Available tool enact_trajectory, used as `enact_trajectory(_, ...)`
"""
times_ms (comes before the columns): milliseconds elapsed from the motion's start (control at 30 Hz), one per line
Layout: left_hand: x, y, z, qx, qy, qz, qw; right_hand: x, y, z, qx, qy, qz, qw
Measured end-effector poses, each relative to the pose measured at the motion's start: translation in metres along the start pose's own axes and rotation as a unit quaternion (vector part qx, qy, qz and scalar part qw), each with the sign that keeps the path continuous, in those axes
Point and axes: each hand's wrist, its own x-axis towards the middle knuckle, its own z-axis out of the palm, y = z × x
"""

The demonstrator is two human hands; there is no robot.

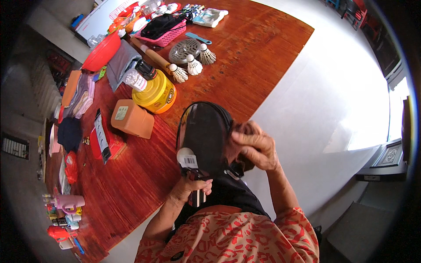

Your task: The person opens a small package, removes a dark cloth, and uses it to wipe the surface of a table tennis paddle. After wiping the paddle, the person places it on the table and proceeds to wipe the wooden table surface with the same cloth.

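Observation:
A black table tennis racket case (205, 134) with a zipped rim is held above my lap, beside the table edge. My left hand (194, 187) grips a striped racket handle (198, 196) below the case; a round white shape and a barcode label lie close above that hand. My right hand (258, 144) is at the right side of the case, fingers bent against its dark, blurred edge; whether they pinch it is hard to tell. Three shuttlecocks (194, 65) stand on the wooden table (250, 49) beyond the case.
Left of the case are a yellow round tub (158, 93), a brown plastic container (133, 118) and a red box (113, 144). Farther back lie a rolling pin (156, 58), a metal round trivet (185, 51), a pink basket (169, 34) and a red basin (102, 52).

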Motion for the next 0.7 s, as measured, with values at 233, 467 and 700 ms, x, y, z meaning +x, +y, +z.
enact_trajectory(233,0.006,0.001,-0.003,-0.090,-0.059,-0.022,0.994,-0.001,-0.004,0.010,0.029,-0.015,-0.037,0.999)
enact_trajectory(467,0.006,-0.008,-0.005,-0.055,-0.089,-0.029,0.994,0.039,0.003,0.004,-0.061,0.078,-0.018,0.995)
enact_trajectory(700,0.006,-0.001,0.003,-0.069,-0.080,-0.023,0.994,0.041,0.001,0.015,-0.079,0.109,-0.022,0.991)
